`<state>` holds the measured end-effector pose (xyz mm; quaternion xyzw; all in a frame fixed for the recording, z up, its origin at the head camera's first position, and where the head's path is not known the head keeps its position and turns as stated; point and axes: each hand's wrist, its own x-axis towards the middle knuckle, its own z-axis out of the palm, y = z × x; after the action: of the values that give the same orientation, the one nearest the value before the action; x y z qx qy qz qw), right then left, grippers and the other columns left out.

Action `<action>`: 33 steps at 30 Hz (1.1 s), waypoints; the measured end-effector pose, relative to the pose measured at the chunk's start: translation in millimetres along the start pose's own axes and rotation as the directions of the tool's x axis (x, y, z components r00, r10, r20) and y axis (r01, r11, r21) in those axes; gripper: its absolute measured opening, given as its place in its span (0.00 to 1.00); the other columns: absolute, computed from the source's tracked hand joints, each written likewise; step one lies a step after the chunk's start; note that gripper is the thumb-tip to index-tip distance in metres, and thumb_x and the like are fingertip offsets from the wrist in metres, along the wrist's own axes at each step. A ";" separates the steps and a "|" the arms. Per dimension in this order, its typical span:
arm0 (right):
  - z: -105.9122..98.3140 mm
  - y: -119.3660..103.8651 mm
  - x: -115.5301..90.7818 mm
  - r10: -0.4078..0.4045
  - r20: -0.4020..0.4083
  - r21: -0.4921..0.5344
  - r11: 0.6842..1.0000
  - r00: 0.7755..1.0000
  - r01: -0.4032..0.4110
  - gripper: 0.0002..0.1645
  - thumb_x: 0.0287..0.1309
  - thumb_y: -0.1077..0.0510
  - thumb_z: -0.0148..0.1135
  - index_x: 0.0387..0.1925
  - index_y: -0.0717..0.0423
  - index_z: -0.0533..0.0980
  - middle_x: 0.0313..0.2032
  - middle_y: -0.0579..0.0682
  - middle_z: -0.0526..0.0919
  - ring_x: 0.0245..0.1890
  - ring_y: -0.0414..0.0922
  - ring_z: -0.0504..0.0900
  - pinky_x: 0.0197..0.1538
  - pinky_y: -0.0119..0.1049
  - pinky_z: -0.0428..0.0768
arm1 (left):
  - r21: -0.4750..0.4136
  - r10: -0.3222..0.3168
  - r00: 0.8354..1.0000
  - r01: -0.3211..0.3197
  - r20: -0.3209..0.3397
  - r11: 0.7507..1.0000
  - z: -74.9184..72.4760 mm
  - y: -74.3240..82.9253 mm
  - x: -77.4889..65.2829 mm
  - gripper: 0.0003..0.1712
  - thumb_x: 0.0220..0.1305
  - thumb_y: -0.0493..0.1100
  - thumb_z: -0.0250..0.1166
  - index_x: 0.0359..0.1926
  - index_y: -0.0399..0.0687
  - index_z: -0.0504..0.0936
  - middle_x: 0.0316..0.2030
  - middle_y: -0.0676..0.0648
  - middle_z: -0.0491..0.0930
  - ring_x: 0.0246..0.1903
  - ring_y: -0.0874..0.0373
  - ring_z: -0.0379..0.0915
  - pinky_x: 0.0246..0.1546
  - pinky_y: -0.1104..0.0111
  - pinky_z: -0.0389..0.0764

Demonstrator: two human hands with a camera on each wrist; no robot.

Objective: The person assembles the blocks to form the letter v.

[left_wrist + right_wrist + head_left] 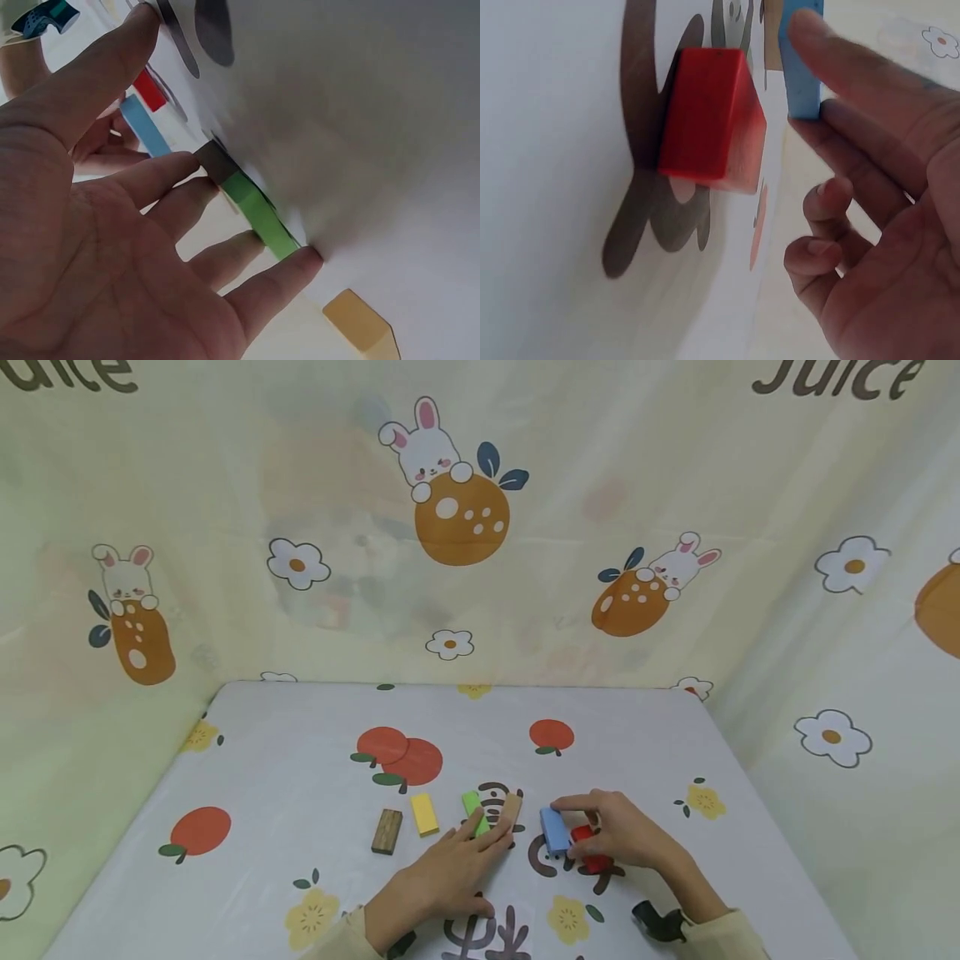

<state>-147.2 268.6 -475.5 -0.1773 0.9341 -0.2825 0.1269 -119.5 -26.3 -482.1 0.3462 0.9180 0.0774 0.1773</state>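
Six small blocks lie in a loose row on the table (637, 735). From left: dark block (387, 832), yellow block (423, 814), green block (472, 803), tan block (512, 808), blue block (555, 832), red block (597, 862).

Right hand (622, 833): narrow, pinching the blue block at its far and near ends between forefinger and thumb, just left of the red block. Left hand (457, 870): wide, fingers spread, fingertips at the green and tan blocks.

Step in hand looks like positioning the blue block. Best kept to a light, level pinch, moved low and slow so it doesn't twist. The red block sits close under the right hand; the thumb and spare fingers want to clear it. Left fingers should press gently, or the green and tan blocks may skid.

Head view gives the whole row, with green and tan leaning together at their near ends, but the right hand covers part of red. Right wrist view has red nearly face-on, with no finger touching it, and the spare fingers curled below the blue block. Left wrist view shows the palm side: little finger by green's left side, forefinger at a shaded end, probably tan's. Whether blue is lifted, cannot tell.
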 end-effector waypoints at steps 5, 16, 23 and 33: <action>3.3 -2.9 3.1 0.049 -0.056 -0.001 0.999 0.997 -0.049 0.38 0.49 0.53 0.85 0.64 0.46 0.83 0.35 0.45 0.84 0.35 0.42 0.71 0.29 0.28 0.69 | -0.016 -0.010 1.000 0.010 0.001 1.000 -0.4 1.1 -1.2 0.58 0.58 0.65 0.77 0.84 0.64 0.59 0.85 0.62 0.49 0.87 0.47 0.42 0.78 0.45 0.68; 12.7 -5.8 13.7 0.197 -0.188 0.041 0.980 0.962 -0.193 0.37 0.49 0.52 0.85 0.63 0.46 0.84 0.39 0.47 0.86 0.38 0.44 0.73 0.31 0.30 0.71 | -0.024 -0.013 1.000 0.013 -0.007 1.000 -0.1 1.7 -1.9 0.58 0.58 0.64 0.78 0.83 0.64 0.59 0.85 0.61 0.50 0.87 0.47 0.42 0.77 0.45 0.68; 15.7 -7.5 17.5 0.255 -0.248 0.053 0.967 0.935 -0.249 0.37 0.50 0.53 0.85 0.63 0.48 0.84 0.58 0.61 0.87 0.44 0.51 0.80 0.35 0.33 0.81 | -0.020 -0.016 1.000 0.016 -0.008 1.000 0.5 1.9 -1.3 0.58 0.58 0.64 0.78 0.83 0.64 0.59 0.85 0.61 0.50 0.87 0.47 0.42 0.77 0.44 0.69; 15.4 -10.8 26.6 0.274 -0.279 0.071 0.962 0.920 -0.265 0.38 0.49 0.53 0.85 0.64 0.51 0.83 0.58 0.63 0.87 0.42 0.51 0.79 0.35 0.34 0.78 | -0.021 -0.014 1.000 0.014 -0.008 1.000 0.7 1.8 -0.8 0.57 0.58 0.63 0.78 0.83 0.64 0.60 0.85 0.61 0.50 0.86 0.47 0.43 0.77 0.44 0.69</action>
<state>-163.3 242.1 -485.4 -0.0023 0.9535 -0.2996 0.0311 -117.7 -25.5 -482.1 0.3376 0.9202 0.0872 0.1779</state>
